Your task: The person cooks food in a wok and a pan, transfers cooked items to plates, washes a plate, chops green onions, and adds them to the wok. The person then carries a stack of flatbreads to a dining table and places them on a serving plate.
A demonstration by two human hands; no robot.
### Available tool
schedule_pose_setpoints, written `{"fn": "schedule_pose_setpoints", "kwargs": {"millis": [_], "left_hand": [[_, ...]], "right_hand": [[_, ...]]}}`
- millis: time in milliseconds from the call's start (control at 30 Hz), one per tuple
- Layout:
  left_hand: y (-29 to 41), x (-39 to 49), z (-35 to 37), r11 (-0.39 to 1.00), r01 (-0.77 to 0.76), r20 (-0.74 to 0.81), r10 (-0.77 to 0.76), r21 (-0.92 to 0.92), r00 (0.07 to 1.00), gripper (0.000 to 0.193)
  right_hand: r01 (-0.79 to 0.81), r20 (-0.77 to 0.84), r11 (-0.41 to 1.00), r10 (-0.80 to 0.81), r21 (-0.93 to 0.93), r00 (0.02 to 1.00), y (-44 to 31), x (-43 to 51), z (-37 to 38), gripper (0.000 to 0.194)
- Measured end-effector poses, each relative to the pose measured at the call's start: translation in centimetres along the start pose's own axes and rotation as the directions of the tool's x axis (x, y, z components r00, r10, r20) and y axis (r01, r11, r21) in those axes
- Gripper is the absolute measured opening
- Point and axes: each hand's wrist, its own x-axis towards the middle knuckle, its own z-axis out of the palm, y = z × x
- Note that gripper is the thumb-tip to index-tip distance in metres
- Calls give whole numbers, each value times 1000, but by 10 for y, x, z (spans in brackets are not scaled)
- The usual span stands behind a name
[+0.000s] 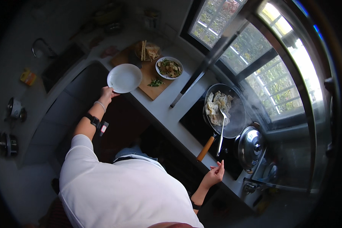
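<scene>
My left hand (108,94) grips the near rim of a white plate (124,78), held beside the wooden cutting board's left edge. The plate's inside shows no food. My right hand (213,174) holds nothing, its fingers partly bent, just below the wooden handle (206,148) of a frying pan (237,114). Sliced lotus root (216,104) lies in the steaming pan, with a metal spatula (223,128) resting in it, its handle over the rim. On the cutting board (151,91) are chopped greens (155,83) and a bowl of mixed food (169,67).
A lidded metal pot (250,148) stands beside the pan on the black cooktop (192,118). Flatbread pieces (152,53) sit at the board's back. Windows (262,74) rise behind the counter. A sink faucet (42,42) and a yellow packet (28,77) are at the left.
</scene>
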Motion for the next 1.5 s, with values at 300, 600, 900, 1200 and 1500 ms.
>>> {"fn": "schedule_pose_setpoints", "kwargs": {"millis": [300, 600, 900, 1200, 1500], "left_hand": [[-1, 199, -24, 959, -73, -373, -35, -273, 927, 35], [-12, 270, -31, 952, -51, -253, -29, -303, 967, 34], [2, 269, -26, 981, -16, -248, -32, -191, 968, 35], [20, 265, -29, 996, -24, -161, 10, -83, 987, 27], [15, 272, -33, 1000, -3, -144, 0, -19, 990, 17]], "right_hand": [[207, 349, 976, -219, 72, 911, -103, -23, 128, 36], [292, 697, 860, -510, 418, 504, -189, -62, 425, 38], [490, 841, 870, -310, 62, 444, -259, -81, 635, 57], [592, 786, 787, -250, -175, 566, -245, -92, 664, 35], [464, 859, 884, -277, 52, 432, -232, -97, 617, 39]]}}
